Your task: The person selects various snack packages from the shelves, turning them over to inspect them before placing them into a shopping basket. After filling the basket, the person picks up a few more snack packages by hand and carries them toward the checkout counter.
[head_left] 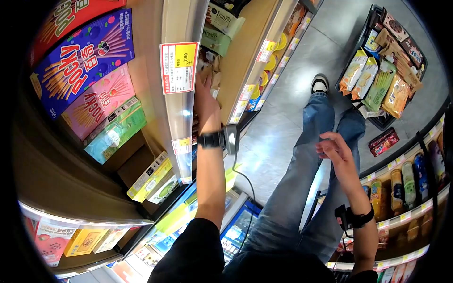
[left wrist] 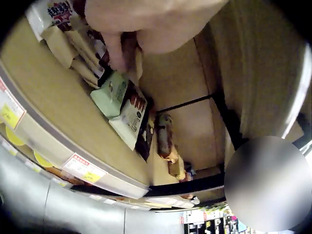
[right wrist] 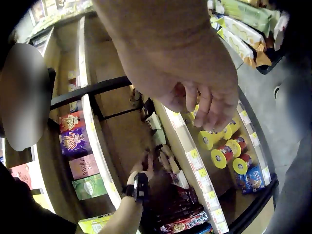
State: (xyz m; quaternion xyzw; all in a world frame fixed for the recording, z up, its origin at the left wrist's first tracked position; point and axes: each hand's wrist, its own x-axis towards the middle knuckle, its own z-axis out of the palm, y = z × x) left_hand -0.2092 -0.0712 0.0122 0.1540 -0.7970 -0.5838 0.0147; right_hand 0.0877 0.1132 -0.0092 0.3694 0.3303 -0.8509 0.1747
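My left hand (head_left: pixel 207 106) reaches into a shelf, its fingers pointing down among snack packets in the left wrist view. Right by the fingertips lie tan packets (left wrist: pixel 80 56) and a pale green packet (left wrist: pixel 111 93). Beside the green one is a white and dark packet (left wrist: pixel 130 121). In the right wrist view the left hand (right wrist: pixel 145 168) stands beside the tan packets, and nothing shows lifted. My right hand (head_left: pixel 340 158) hangs in the air over the legs, fingers loosely bent and holding nothing.
A black basket (head_left: pixel 338 85) full of snack packets stands on the floor, with a dark red pack (head_left: pixel 383 141) near it. Pocky boxes (head_left: pixel 85 63) fill the neighbouring shelf. A price-tag rail (head_left: pixel 179 68) runs beside the left arm. Bottles (head_left: pixel 409 181) line a shelf at right.
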